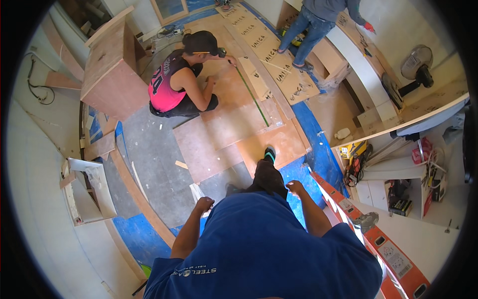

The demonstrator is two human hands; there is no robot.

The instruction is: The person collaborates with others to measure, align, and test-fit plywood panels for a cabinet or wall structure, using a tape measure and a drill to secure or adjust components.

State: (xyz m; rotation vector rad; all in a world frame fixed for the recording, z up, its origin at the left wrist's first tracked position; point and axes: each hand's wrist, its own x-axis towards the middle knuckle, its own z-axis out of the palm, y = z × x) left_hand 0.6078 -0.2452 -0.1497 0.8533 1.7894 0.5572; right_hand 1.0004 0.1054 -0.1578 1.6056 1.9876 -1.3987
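Below, both hands, left [203, 204] and right [295, 187], fingers curled, empty; green tape [252, 98] lengthwise away across plywood [224, 124].

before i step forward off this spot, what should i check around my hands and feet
1. Left hand: closed in a fist, seems to hold nothing: ok.
2. Right hand: closed, grip contents cannot tell.
3. Orange ladder close by the right arm: not ok.
4. Front foot on the plywood sheet, its edge just behind it: not ok.
5. Crouching person on the boards ahead, apart from you: ok.
6. Green tape line ahead: cannot tell if loose.
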